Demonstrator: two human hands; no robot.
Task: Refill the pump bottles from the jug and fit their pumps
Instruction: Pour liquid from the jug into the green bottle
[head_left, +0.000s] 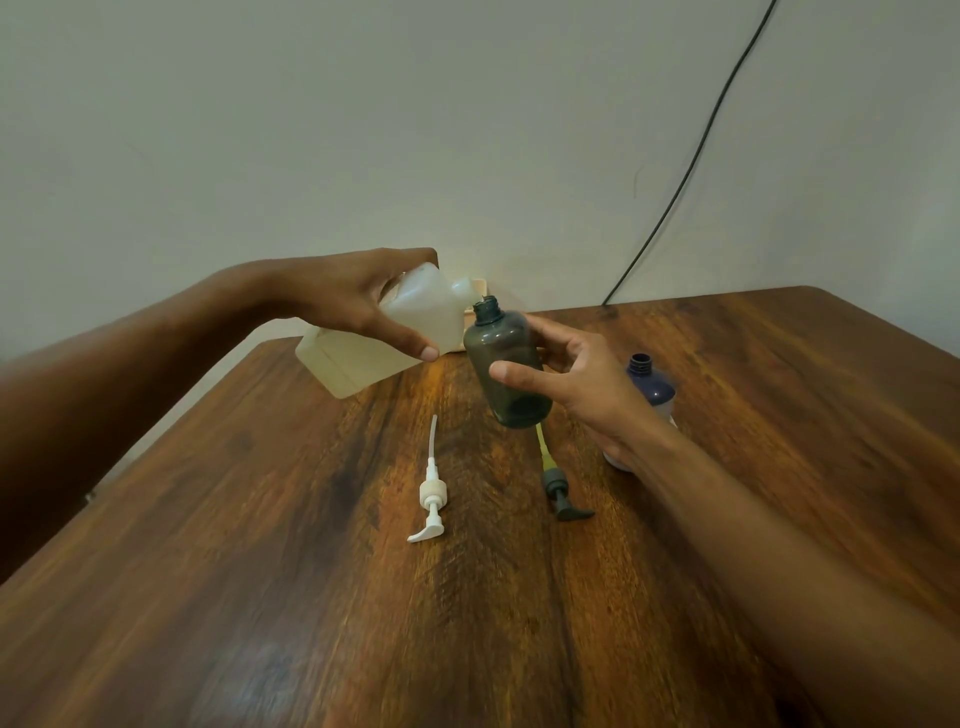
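My left hand (363, 301) grips a translucent white jug (374, 343), tilted so its spout meets the open neck of a dark grey-green bottle (506, 369). My right hand (582, 379) holds that bottle above the table, leaning slightly left. Behind my right wrist stands a dark blue bottle (649, 382) with an open neck, its lower part hidden. A white pump (431, 493) and a dark grey pump (558, 491) with a yellowish tube lie flat on the wooden table (311, 597) in front of the bottles.
A pale wall rises just behind the table. A black cable (691, 166) runs down the wall to the table's back edge. A small beige object (480, 288) sits behind the jug's spout, mostly hidden.
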